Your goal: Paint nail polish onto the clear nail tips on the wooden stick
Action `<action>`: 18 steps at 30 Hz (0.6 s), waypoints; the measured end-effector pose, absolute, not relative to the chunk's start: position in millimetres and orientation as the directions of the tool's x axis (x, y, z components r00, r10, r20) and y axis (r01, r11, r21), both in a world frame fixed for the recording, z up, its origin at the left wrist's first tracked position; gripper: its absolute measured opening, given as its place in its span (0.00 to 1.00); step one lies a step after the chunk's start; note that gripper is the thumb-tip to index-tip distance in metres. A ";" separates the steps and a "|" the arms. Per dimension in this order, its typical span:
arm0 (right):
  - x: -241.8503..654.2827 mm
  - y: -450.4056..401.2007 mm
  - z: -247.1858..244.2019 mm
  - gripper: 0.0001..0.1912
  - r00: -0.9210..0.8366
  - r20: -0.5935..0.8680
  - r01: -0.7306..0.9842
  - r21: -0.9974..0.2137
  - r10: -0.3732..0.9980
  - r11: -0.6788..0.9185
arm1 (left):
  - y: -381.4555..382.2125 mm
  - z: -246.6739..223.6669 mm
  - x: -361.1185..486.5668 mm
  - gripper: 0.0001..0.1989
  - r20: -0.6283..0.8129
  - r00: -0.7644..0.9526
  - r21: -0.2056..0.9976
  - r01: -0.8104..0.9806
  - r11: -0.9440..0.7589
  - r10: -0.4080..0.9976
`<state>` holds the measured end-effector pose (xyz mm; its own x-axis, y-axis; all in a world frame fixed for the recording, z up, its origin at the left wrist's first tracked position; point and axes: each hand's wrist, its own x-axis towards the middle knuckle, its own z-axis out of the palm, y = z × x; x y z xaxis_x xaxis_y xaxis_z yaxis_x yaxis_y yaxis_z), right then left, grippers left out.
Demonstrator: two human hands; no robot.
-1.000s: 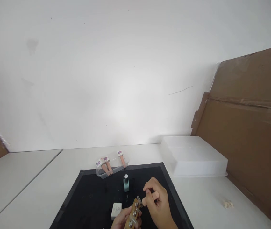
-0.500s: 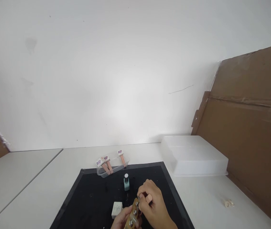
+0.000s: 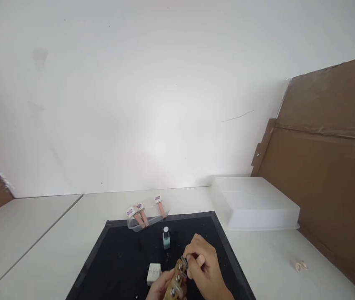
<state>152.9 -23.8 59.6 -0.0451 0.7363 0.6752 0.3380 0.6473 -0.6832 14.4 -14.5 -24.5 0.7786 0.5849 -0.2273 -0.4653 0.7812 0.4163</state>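
Observation:
At the bottom of the head view, my left hand (image 3: 159, 286) is closed around a yellow-brown wooden strip (image 3: 177, 271). Along the strip sit several shiny round metal pieces, with clear, nail-like tips standing out from it. My right hand (image 3: 207, 266) is closed close to the strip's far end. From its curled fingers shows the rounded end of a peach-coloured stick (image 3: 200, 260). A small greyish piece (image 3: 185, 262) lies between its fingertips and the strip; whether it is held or attached I cannot tell. Beyond the hands stands a teal nail polish bottle (image 3: 166, 239) with a white-topped cap.
A small white box (image 3: 154, 273) lies by my left hand on the black mat (image 3: 117, 258). Behind is a clear tray (image 3: 152, 220) with peach sticks bearing white labels. A translucent white bin (image 3: 258, 204) and small cream rings (image 3: 299, 266) are on the right, beside a cardboard wall (image 3: 324, 175).
My right hand has shifted slightly right, and more of the greyish piece at its fingertips shows. The wooden strip has moved a little right in my left hand.

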 end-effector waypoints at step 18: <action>153.2 -20.6 49.2 0.11 -0.065 0.708 0.314 -0.655 0.703 0.688 | -15.9 -22.2 14.1 0.15 -0.214 0.785 0.422 -0.463 0.779 0.582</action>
